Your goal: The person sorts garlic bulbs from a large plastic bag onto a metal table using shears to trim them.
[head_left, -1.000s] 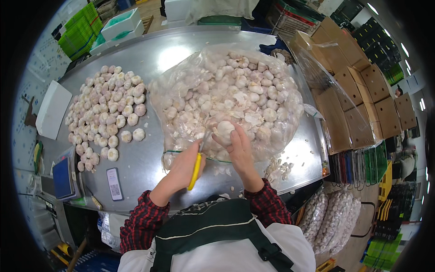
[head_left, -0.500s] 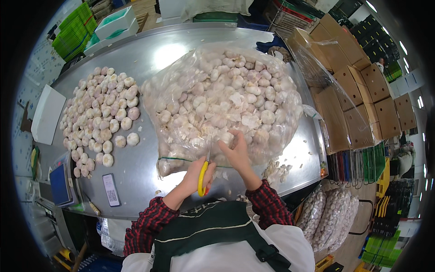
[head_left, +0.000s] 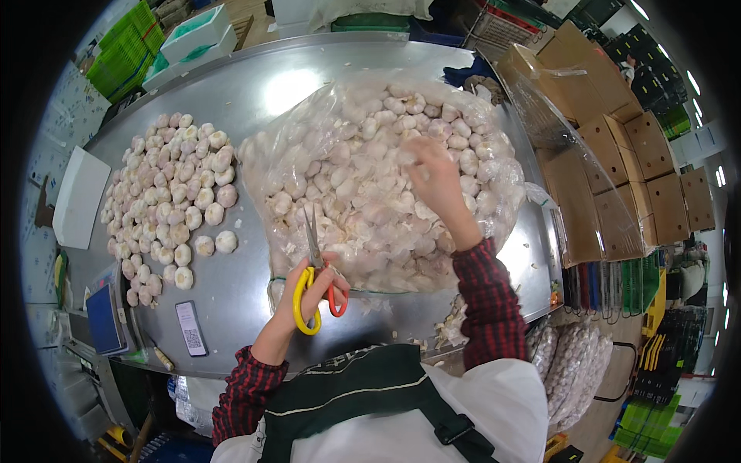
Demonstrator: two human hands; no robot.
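My left hand [head_left: 315,284] is closed round a pair of scissors [head_left: 312,238] with one yellow and one red handle loop. Their slim metal blades point away from me over the near left part of an opened clear plastic bag [head_left: 278,131]. Many garlic bulbs [head_left: 455,141] and loose papery skins fill this bag. Reaching over its middle, my right hand [head_left: 434,174] is smeared by motion, fingers bent just above the bulbs. Whether anything is between those fingers cannot be made out. To the left, a pile of garlic bulbs [head_left: 174,174] lies on the metal table [head_left: 239,328].
A phone [head_left: 191,328], a small wooden-handled tool [head_left: 164,358] and a blue-topped device [head_left: 104,318] lie at the near left. A white foam piece [head_left: 81,198] stands at the left edge. Cardboard boxes [head_left: 594,147] and filled garlic sacks [head_left: 579,366] are on the right.
My right hand has moved away from the scissors, forward and right over the bulbs. My left hand has shifted left with the scissors, whose handle loops are now spread wider.
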